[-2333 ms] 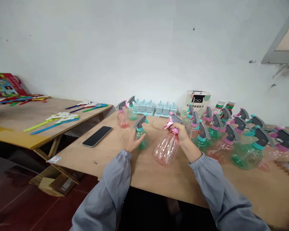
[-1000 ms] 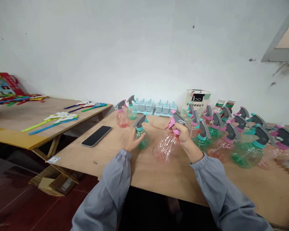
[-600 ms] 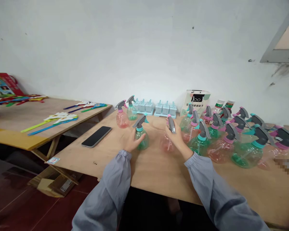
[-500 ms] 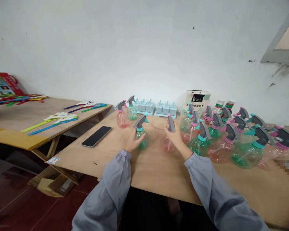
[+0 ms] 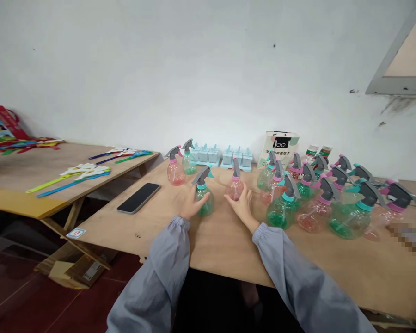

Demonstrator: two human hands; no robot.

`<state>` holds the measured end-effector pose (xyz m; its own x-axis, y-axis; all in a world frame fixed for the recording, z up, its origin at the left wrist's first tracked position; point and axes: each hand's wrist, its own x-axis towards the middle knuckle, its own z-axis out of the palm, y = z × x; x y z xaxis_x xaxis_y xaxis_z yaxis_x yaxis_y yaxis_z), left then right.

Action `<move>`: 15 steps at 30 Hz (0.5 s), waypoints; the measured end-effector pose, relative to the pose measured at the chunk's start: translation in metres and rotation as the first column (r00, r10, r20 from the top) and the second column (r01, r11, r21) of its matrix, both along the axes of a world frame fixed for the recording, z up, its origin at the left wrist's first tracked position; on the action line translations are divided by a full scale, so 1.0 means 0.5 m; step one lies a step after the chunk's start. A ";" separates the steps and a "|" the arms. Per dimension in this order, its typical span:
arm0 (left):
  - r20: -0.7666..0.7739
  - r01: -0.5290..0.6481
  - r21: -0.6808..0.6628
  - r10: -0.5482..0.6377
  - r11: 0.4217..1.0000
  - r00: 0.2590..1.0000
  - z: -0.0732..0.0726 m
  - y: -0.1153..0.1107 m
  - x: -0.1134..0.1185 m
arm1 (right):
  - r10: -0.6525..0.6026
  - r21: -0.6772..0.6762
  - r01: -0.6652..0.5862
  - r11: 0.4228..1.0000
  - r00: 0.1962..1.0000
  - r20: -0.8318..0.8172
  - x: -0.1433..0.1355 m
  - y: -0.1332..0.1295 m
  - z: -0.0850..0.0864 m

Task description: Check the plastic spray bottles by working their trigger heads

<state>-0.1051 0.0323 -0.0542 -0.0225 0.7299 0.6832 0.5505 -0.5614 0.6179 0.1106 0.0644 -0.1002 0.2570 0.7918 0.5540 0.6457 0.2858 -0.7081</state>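
The left hand (image 5: 190,204) is closed around a transparent green plastic spray bottle (image 5: 205,208) with turquoise collar and grey trigger head, thumb across its front. At that bottle's two o'clock, a transparent pink plastic spray bottle (image 5: 235,187) stands upright on the brown wooden table (image 5: 222,247); the right hand (image 5: 243,206) cups its near side, thumb spread; whether it grips cannot be told. A rectangular black-screened phone (image 5: 138,198) lies at the left hand's nine o'clock; more green and pink spray bottles (image 5: 282,213) crowd at the right hand's three.

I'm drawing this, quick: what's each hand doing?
Left hand: closed around the green bottle.
Right hand: at the pink bottle; whether gripping, cannot be told.
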 end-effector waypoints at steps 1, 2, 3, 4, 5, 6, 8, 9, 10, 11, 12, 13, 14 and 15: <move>0.001 -0.005 0.000 0.005 1.000 1.000 0.000 -0.001 0.001 | -0.041 -0.029 0.041 0.999 0.999 -0.006 0.001 0.025 0.007; 0.003 -0.009 -0.003 0.009 1.000 1.000 0.001 -0.001 0.001 | -0.074 -0.051 0.073 0.996 0.997 -0.017 0.004 0.050 0.014; 0.005 -0.010 -0.007 0.010 1.000 1.000 0.001 -0.002 0.002 | -0.102 -0.063 0.100 0.993 0.994 -0.030 0.009 0.076 0.021; 0.006 -0.007 -0.010 0.007 1.000 1.000 0.001 -0.003 0.002 | -0.135 -0.071 0.132 0.989 0.990 -0.045 0.014 0.101 0.027; 0.008 -0.001 -0.012 0.001 1.000 1.000 0.001 -0.003 0.002 | -0.172 -0.072 0.168 0.983 0.983 -0.056 0.020 0.123 0.033; 0.010 0.007 -0.011 -0.006 1.000 1.000 0.001 -0.003 0.002 | -0.212 -0.067 0.208 0.976 0.975 -0.065 0.026 0.142 0.036; 0.014 0.027 -0.008 -0.027 1.000 1.000 -0.001 -0.003 0.003 | -0.276 -0.062 0.272 0.960 0.958 -0.075 0.039 0.170 0.040; 0.018 0.039 -0.008 -0.039 0.999 0.999 -0.002 -0.002 0.003 | -0.297 -0.065 0.292 0.954 0.951 -0.081 0.044 0.180 0.040; 0.023 0.050 -0.011 -0.050 0.999 0.999 -0.003 -0.002 0.003 | -0.310 -0.071 0.304 0.950 0.947 -0.088 0.048 0.186 0.041; 0.027 0.060 -0.018 -0.059 0.998 0.998 -0.004 -0.001 0.003 | -0.318 -0.078 0.311 0.947 0.943 -0.097 0.050 0.190 0.041; 0.032 0.067 -0.026 -0.066 0.997 0.997 -0.005 0.000 0.003 | -0.322 -0.083 0.314 0.946 0.941 -0.104 0.052 0.193 0.042; 0.037 0.072 -0.033 -0.071 0.997 0.997 -0.006 0.001 0.003 | -0.322 -0.085 0.314 0.946 0.940 -0.109 0.053 0.194 0.042; 0.041 0.073 -0.039 -0.071 0.997 0.997 -0.007 0.002 0.003 | -0.318 -0.084 0.310 0.947 0.942 -0.110 0.053 0.194 0.043; 0.044 0.071 -0.044 -0.069 0.997 0.997 -0.008 0.003 0.003 | -0.310 -0.082 0.302 0.950 0.945 -0.109 0.053 0.192 0.043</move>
